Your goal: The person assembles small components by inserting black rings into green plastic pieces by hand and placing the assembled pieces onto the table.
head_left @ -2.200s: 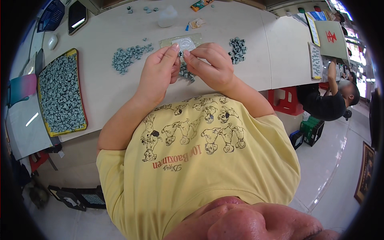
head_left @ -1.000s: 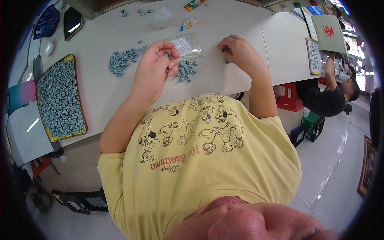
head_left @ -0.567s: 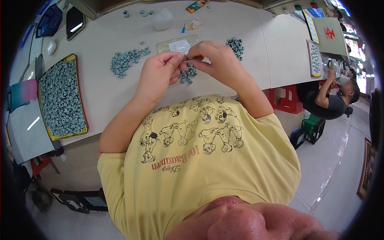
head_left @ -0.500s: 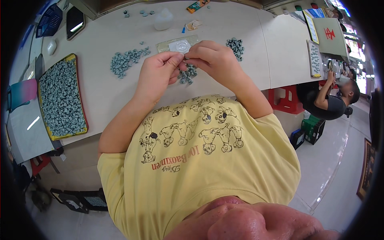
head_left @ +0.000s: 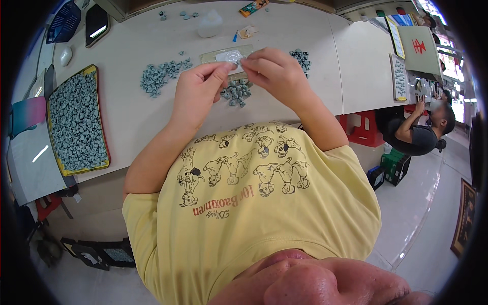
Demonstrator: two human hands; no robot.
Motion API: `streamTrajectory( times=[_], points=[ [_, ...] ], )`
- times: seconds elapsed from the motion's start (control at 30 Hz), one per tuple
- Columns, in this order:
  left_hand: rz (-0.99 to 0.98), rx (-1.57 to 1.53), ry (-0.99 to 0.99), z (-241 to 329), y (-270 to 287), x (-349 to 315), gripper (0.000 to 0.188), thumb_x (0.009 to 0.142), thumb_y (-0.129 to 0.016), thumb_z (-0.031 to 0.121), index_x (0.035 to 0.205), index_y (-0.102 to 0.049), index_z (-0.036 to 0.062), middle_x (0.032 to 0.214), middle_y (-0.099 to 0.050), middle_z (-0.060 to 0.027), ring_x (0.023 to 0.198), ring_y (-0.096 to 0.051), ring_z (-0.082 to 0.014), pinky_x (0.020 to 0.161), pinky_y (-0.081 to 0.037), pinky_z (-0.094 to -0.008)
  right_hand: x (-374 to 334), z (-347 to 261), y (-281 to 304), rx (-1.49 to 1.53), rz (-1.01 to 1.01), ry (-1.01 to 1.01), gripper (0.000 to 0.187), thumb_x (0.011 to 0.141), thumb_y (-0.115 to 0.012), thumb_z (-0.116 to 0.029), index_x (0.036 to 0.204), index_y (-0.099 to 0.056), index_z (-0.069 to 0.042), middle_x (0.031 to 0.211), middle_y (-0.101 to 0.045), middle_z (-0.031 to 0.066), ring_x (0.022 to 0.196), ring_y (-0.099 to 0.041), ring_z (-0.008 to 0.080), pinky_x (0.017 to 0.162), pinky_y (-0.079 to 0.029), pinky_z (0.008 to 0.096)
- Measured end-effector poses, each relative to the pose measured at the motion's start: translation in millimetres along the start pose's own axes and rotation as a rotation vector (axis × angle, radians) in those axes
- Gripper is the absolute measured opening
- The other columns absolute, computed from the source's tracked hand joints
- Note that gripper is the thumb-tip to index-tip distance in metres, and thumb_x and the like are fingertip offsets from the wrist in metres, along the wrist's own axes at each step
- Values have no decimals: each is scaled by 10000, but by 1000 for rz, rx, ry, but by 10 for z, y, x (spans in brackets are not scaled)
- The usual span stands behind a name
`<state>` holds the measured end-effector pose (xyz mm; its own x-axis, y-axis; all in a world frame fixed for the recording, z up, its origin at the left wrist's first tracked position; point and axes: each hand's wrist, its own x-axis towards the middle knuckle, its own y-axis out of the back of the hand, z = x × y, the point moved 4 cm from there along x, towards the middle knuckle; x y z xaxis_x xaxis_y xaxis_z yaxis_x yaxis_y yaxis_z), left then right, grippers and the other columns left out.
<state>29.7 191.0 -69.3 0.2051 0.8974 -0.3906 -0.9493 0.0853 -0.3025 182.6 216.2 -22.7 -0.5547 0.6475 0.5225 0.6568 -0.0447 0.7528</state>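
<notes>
Over a flat greenish pad (head_left: 246,50) with a white, round-marked sheet (head_left: 227,55) on it, my two hands work close together. My left hand (head_left: 202,86) is closed in a pinch of thumb and forefinger; whatever sits between the tips is too small to name. Just across a narrow gap, my right hand (head_left: 277,73) pinches a small grey-green piece, mostly covered by the fingertips. Below them lies a little heap of grey-green pieces (head_left: 236,95). Looser pieces (head_left: 161,76) spread left of my left hand, and a darker pile (head_left: 302,60) sits right of my right hand.
A yellow-rimmed tray (head_left: 105,134) full of such pieces stands at left. Farther back are a phone (head_left: 96,25), a blue basket (head_left: 63,22), a translucent white bottle (head_left: 210,25) and an orange-green packet (head_left: 253,7). A co-worker (head_left: 419,132) sits at right, near a red stool (head_left: 367,129).
My right hand has shifted slightly up and away from the left fingertips, opening a small gap between them. More of the heap below shows. My left hand has barely moved.
</notes>
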Motion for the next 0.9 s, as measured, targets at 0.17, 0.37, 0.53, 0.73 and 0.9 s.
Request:
streamTrajectory(
  times=[0.17, 0.37, 0.53, 0.73, 0.9],
  points=[
    [67, -209, -86, 17, 76, 8, 219, 910, -470, 117, 1038, -570, -30, 748, -530, 11, 523, -337, -15, 451, -305, -179, 83, 27, -60, -210, -114, 108, 224, 617, -682, -50, 836, -644, -74, 786, -589, 12, 704, -574, 177, 604, -471, 302],
    [114, -210, -159, 103, 113, -52, 219, 913, -440, 77, 1093, -509, -27, 889, -584, -32, 549, -340, -8, 468, -317, -170, 130, -113, -165, -359, -215, 176, 235, 613, -608, -77, 846, -630, -86, 831, -557, 4, 775, -556, 167, 641, -456, 299],
    [104, -203, -149, 83, 174, -58, 205, 901, -481, 80, 1074, -530, -19, 919, -609, -42, 560, -355, -12, 487, -332, -160, 130, -178, -217, -397, -271, 235, 233, 617, -590, -82, 848, -621, -69, 849, -539, 3, 789, -541, 162, 642, -451, 288],
    [135, -143, -192, 43, 236, -42, 190, 864, -564, 95, 1017, -583, -16, 847, -595, -20, 583, -385, -25, 497, -339, -159, 75, -183, -203, -391, -288, 266, 240, 611, -602, -81, 848, -614, -48, 813, -518, 3, 759, -534, 159, 615, -448, 283],
    [135, -193, -195, 55, 193, -39, 191, 859, -566, 85, 1016, -553, -24, 820, -589, -38, 575, -394, -31, 491, -336, -164, 84, -156, -176, -319, -218, 211, 208, 645, -633, -46, 851, -630, -77, 784, -547, 10, 716, -549, 164, 597, -454, 276]
  ],
)
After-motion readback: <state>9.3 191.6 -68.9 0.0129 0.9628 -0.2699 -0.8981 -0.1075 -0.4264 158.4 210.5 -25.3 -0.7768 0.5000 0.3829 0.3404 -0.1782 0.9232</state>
